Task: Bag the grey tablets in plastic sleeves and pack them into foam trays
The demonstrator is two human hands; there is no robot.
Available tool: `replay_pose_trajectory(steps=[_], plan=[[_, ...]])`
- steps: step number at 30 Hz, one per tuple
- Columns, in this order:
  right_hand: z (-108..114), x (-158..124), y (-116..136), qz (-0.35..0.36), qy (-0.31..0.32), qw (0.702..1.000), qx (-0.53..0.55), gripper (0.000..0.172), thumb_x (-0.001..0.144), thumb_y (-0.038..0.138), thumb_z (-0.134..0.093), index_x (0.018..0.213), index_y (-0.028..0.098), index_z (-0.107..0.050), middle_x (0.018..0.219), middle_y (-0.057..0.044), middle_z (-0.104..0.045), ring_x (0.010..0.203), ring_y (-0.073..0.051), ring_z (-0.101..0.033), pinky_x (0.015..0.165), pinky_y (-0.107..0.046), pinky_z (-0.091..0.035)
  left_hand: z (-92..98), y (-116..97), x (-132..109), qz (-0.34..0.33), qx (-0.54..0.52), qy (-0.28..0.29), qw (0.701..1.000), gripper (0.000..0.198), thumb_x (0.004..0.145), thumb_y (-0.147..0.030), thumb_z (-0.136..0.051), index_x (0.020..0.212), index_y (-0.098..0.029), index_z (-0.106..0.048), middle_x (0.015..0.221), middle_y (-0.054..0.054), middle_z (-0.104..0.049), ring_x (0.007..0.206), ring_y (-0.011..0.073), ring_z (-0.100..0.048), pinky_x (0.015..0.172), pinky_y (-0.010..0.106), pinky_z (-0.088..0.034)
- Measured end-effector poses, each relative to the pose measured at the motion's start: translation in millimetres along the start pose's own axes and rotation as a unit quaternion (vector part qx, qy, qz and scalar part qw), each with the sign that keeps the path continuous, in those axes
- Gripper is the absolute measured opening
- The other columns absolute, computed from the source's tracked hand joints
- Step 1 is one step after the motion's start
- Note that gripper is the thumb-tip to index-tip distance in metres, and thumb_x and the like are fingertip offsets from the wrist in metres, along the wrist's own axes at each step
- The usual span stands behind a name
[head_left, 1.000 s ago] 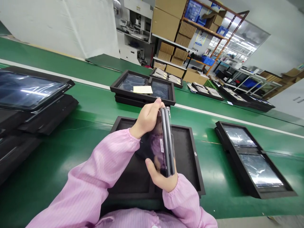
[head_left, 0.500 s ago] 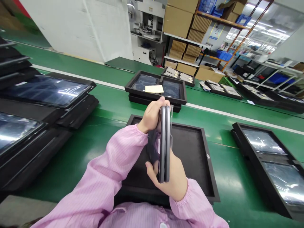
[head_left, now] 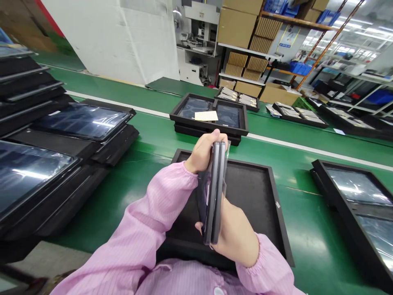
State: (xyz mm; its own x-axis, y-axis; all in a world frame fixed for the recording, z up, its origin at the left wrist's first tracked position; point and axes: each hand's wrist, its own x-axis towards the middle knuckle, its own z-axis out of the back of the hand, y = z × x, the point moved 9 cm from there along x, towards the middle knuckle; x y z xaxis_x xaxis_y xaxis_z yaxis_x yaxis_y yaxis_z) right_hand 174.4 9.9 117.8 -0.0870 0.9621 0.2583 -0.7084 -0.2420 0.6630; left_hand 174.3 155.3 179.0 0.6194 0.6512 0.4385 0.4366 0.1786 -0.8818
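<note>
Both my hands hold two dark flat tablets (head_left: 215,192) pressed together on edge, wrapped in clear film. My left hand (head_left: 202,152) is closed over their top end, fingers curled round the upper corner. My right hand (head_left: 235,233) grips the bottom end from below, thumb on the left face. The tablets stand upright above an empty black foam tray (head_left: 251,192) on the green conveyor belt (head_left: 129,184). Pink sleeves cover both arms.
Stacked black trays with film-covered tablets (head_left: 61,135) fill the left side. Another tray pair with a yellow paper sheet (head_left: 208,116) lies beyond, and a tray with tablets (head_left: 353,192) sits at the right. Shelves with cardboard boxes (head_left: 242,24) stand behind.
The camera view has swung left and down, bringing more of the left stack into view. The tablets stay held on edge, tilted slightly more; my right hand now shows more of its back.
</note>
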Motion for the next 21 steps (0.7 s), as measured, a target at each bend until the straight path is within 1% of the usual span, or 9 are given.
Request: replay_pose_trajectory(steps=[3,4,5,7,10,13,16,19,21], plan=[[5,-5,0,0.001,0.087,0.995,0.048,0.090,0.084,0.036,-0.060,0.160,0.017,-0.015,0.110,-0.010,-0.069,0.075,-0.023,-0.070,0.066,-0.035,-0.061,-4.0,-3,-2,0.001,0.009,0.014,1.000,0.070,0.087,-0.082,-0.040,0.051,-0.022,-0.047,0.041,0.000,-0.041,0.039,0.0106,-0.033,0.045,0.031,-0.027],[8,-7,2,0.012,0.101,0.992,0.069,0.094,0.084,0.041,-0.060,0.162,0.017,-0.012,0.113,-0.011,-0.068,0.075,-0.022,-0.069,0.067,-0.035,-0.061,-5.4,-3,-3,0.004,0.016,0.018,1.000,0.070,0.086,-0.082,-0.040,0.051,-0.022,-0.047,0.041,0.000,-0.041,0.039,0.0109,-0.033,0.045,0.031,-0.028],[12,-10,4,0.026,0.098,0.991,0.091,0.096,0.086,0.046,-0.060,0.163,0.018,-0.010,0.117,-0.011,-0.066,0.075,-0.021,-0.068,0.067,-0.035,-0.061,-6.8,-3,-4,0.007,0.023,0.021,0.999,0.070,0.086,-0.082,-0.039,0.052,-0.022,-0.048,0.041,0.000,-0.041,0.039,0.0111,-0.034,0.045,0.031,-0.028],[21,-14,5,0.050,0.050,0.990,0.124,0.092,0.093,0.054,-0.053,0.165,0.020,-0.006,0.120,-0.012,-0.063,0.074,-0.019,-0.065,0.067,-0.034,-0.060,-9.1,-2,-5,0.013,0.037,0.027,0.999,0.071,0.086,-0.084,-0.037,0.053,-0.022,-0.048,0.041,0.000,-0.041,0.040,0.0116,-0.034,0.044,0.031,-0.029],[26,-17,4,0.050,-0.024,0.987,0.150,0.082,0.100,0.059,-0.044,0.165,0.022,-0.009,0.113,-0.010,-0.063,0.070,-0.017,-0.062,0.063,-0.033,-0.058,-11.9,1,-8,0.019,0.052,0.030,0.998,0.071,0.086,-0.084,-0.033,0.054,-0.022,-0.048,0.041,0.000,-0.042,0.041,0.0124,-0.035,0.045,0.032,-0.029],[26,-16,7,0.051,-0.067,0.983,0.165,0.073,0.101,0.052,-0.046,0.162,0.021,-0.021,0.104,-0.008,-0.063,0.068,-0.017,-0.061,0.061,-0.031,-0.057,-15.4,1,-11,0.016,0.047,0.036,0.998,0.071,0.088,-0.082,-0.034,0.055,-0.022,-0.049,0.041,0.000,-0.043,0.041,0.0126,-0.036,0.046,0.032,-0.030],[30,-15,10,0.062,-0.091,0.976,0.187,0.066,0.099,0.037,-0.048,0.160,0.023,-0.027,0.100,-0.006,-0.063,0.068,-0.016,-0.061,0.060,-0.028,-0.057,-18.0,0,-11,0.011,0.036,0.043,0.998,0.068,0.089,-0.080,-0.038,0.055,-0.022,-0.049,0.041,-0.001,-0.043,0.040,0.0120,-0.035,0.045,0.031,-0.029],[32,-12,10,0.065,-0.098,0.974,0.193,0.066,0.094,0.024,-0.046,0.158,0.024,-0.031,0.098,-0.004,-0.062,0.067,-0.015,-0.061,0.065,-0.028,-0.059,-15.7,-2,-10,0.006,0.039,0.027,0.999,0.067,0.089,-0.078,-0.040,0.055,-0.022,-0.048,0.041,-0.001,-0.044,0.041,0.0120,-0.035,0.047,0.032,-0.029],[34,-10,10,0.059,-0.106,0.976,0.178,0.068,0.090,0.020,-0.043,0.157,0.021,-0.033,0.097,-0.005,-0.063,0.070,-0.017,-0.063,0.068,-0.030,-0.060,-13.0,-3,-9,0.004,0.054,0.011,0.998,0.067,0.089,-0.078,-0.040,0.054,-0.022,-0.048,0.042,0.000,-0.045,0.042,0.0122,-0.035,0.048,0.033,-0.029]])
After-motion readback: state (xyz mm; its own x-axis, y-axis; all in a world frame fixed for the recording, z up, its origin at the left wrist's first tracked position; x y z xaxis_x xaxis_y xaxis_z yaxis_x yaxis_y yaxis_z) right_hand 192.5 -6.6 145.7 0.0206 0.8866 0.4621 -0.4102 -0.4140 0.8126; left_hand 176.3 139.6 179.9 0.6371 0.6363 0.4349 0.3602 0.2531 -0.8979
